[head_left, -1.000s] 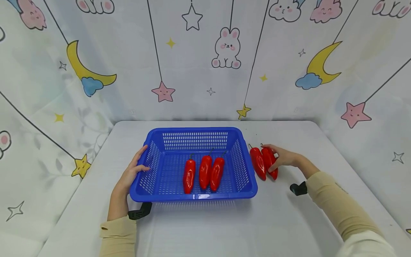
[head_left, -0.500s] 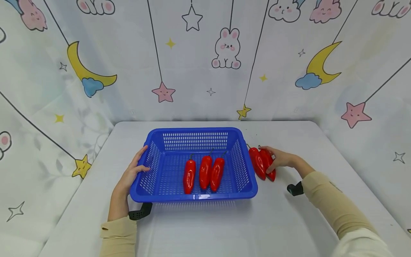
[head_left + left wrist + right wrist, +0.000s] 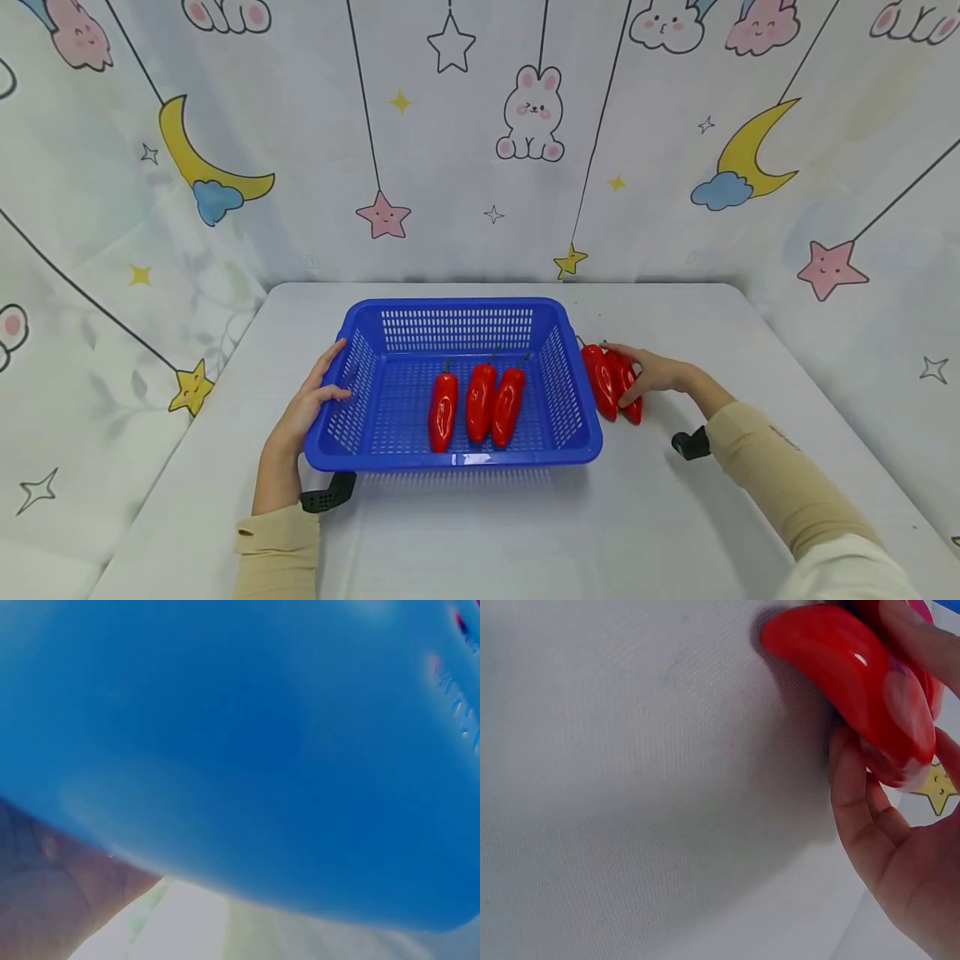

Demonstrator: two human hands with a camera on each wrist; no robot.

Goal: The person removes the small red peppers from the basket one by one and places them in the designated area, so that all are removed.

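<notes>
My left hand (image 3: 298,412) grips the left side of a blue plastic basket (image 3: 450,461), its thumb over the rim on the inside. Three shiny red chili peppers (image 3: 442,412) lie in the basket with stems pointing away. Right of the basket, two more red peppers lie side by side on the table. My right hand (image 3: 658,372) holds the outer pepper (image 3: 632,412), thumb toward me; the inner pepper (image 3: 598,379) leans close to the basket wall. In the right wrist view, curled fingers (image 3: 849,780) reach round the pepper (image 3: 840,667). The blue basket wall (image 3: 247,750) fills most of the left wrist view.
A white table (image 3: 480,542) carries everything. Behind it hangs a pale curtain (image 3: 465,167) printed with moons, stars and rabbits. Each wrist wears a black camera, such as the left one (image 3: 328,493).
My right hand has shifted slightly left, bringing the two peppers closer together and nearer the basket. The left hand and the basket have stayed in place.
</notes>
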